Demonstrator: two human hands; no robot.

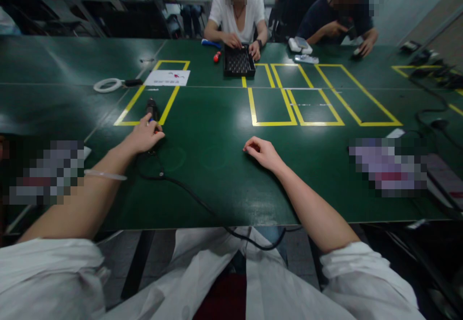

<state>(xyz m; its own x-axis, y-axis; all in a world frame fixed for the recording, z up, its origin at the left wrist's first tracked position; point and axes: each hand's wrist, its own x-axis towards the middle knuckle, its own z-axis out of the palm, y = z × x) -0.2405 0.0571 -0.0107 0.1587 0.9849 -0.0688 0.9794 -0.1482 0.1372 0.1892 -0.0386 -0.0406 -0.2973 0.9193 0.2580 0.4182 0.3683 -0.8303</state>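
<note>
The left hand (146,134) is lying palm down over a black, cylindrical hand tool with a blue patch (152,109), its index finger reaching along the top and its thumb standing apart to the right. The fingers are touching the tool, but whether they are clamping on it I cannot tell, since the palm is hiding the grip. The tool is sitting at the near end of a long yellow-tape rectangle (169,105) on the dark green tabletop (213,189). A thin black cable (188,195) is running from beneath this hand toward the near table edge and hanging over it.

The right hand (261,152) is hovering over or resting on the bare green surface, well apart from the tool; which of the 2, I cannot tell. Its fingers are curling loosely together.

Beyond the tool, a white printed paper sheet (167,77) is lying across the same rectangle, and a white ring-shaped coil (107,85) is lying to its left. Across the table, 2 co-workers are sitting: the person in a white shirt (220,13) is working at a black rectangular tray (238,64), with a small red object (217,57) lying beside it.
</note>
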